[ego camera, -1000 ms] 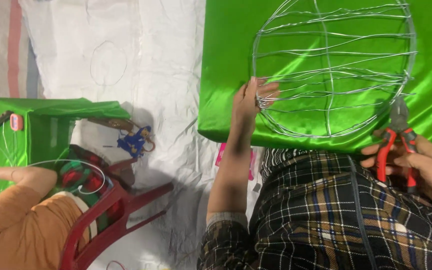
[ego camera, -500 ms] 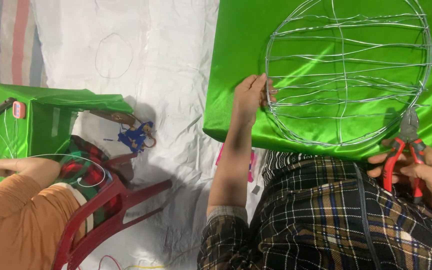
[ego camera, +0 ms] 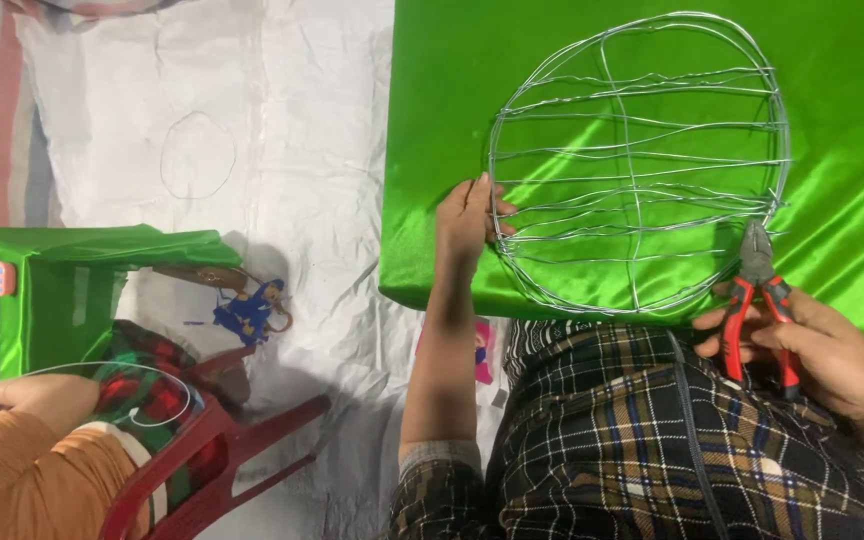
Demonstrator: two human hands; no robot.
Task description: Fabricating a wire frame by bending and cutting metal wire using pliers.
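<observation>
The round wire frame [ego camera: 637,165] is laid flat on the bench [ego camera: 852,120], which is draped in shiny green cloth. Its left rim is gripped by the left hand [ego camera: 467,215]: the fingers are curled over the outer ring, the thumb is pressed against the inner wires. Across from that hand, thin cross wires are strung side to side, and two upright wires are run through them.

At the frame's lower right edge, a pair of red-handled pliers [ego camera: 757,295] is clasped by the right hand [ego camera: 812,345], fingers wrapped round both handles. The grey nose is pointed up at the rim, just touching or just short of it; which one cannot be told from here. Below both hands, a checked garment [ego camera: 642,440] is seen over the lap.

Well off to the left of the left hand, white sheeting [ego camera: 252,110] is spread over the floor, and a loose ring of thin wire [ego camera: 198,155] is lying on it. Nearer, a small blue bundle [ego camera: 247,310] is seen beside a red plastic chair [ego camera: 222,450]. A second green-covered bench [ego camera: 62,290] is set further left. There, another person's hand [ego camera: 27,400], in an orange sleeve, is closed loosely beside a curved wire hoop [ego camera: 147,385]. Whether the hoop is actually gripped cannot be told.
</observation>
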